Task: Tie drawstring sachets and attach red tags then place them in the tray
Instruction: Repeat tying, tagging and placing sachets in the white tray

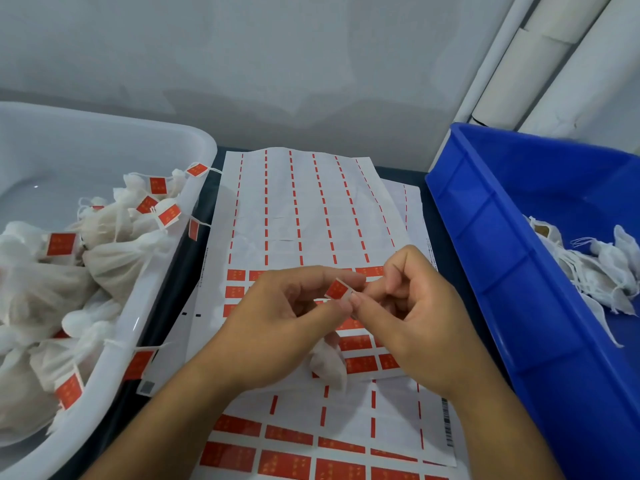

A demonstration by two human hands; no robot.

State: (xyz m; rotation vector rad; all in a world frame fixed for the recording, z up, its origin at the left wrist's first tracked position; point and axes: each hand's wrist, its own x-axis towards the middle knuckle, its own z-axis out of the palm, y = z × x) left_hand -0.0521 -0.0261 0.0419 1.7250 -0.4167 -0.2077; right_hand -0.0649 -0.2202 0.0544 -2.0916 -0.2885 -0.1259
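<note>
- A dark tabletop (180, 289) runs against a pale wall, with white sticker sheets (311, 209) spread across its middle, mostly stripped at the far edge and with red labels left toward the near edge.
- Both hands meet above the middle of the sheets. The left hand (277, 320) and the right hand (412, 306) pinch one red tag (337, 289) between their fingertips, so each grip is narrow and closed on the tag.
- The tag sits tilted, held clear of the sheet, right at the point where the two grips touch.
- A white sachet (329, 365) hangs or rests just below the hands, near the right palm. Whether its string runs up into the tag I cannot tell.
- The step in hand appears to be attaching the tag: folding the label around the drawstring end.
- The next move likely calls for pressing the two sticky halves squarely together with the string trapped between, then carrying the sachet left.
- The white tray (194, 147) stands along the left edge of the tabletop, heaped with tagged sachets (114, 237), some tags draping over its rim.
- A blue bin (502, 237) along the right edge holds untagged sachets (602, 268).
</note>
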